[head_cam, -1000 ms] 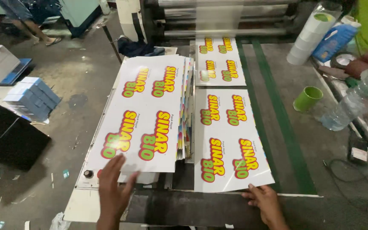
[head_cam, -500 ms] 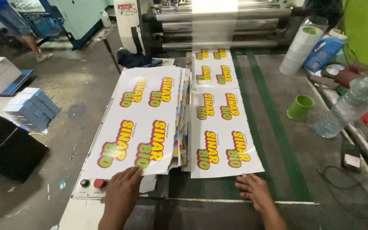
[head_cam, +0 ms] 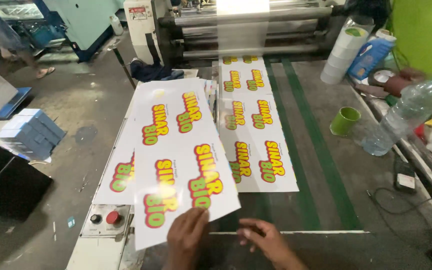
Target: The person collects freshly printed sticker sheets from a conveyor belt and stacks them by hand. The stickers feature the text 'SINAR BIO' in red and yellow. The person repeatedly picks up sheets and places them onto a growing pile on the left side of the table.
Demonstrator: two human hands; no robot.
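Nearest, the left hand (head_cam: 186,240) lies with its fingers (head_cam: 196,220) flat and close together on the near edge of a glossy printed sheet (head_cam: 181,170); the thumb is hidden under the sheet, so a pinch is likely but cannot be confirmed. The sheet sits skewed, its near corner lifted over the control panel (head_cam: 103,222) with its red and black buttons. Just to the right, the right hand (head_cam: 266,240) rests with fingers (head_cam: 248,231) loosely curled and slightly apart on the dark front edge of the worktop (head_cam: 326,250), holding nothing.

Beyond the hands, the lifted sheet overlaps a stack of printed sheets (head_cam: 126,170) to the left; on the right, a printed web (head_cam: 256,135) runs flat from the far rollers (head_cam: 246,35). To the far right stand a green cup (head_cam: 345,121), a plastic water bottle (head_cam: 406,120) and a column of tape rolls (head_cam: 341,55).

Compared with half a second earlier, the top sheet has been turned and drawn nearer, and the right hand has moved left, off the web's near corner.
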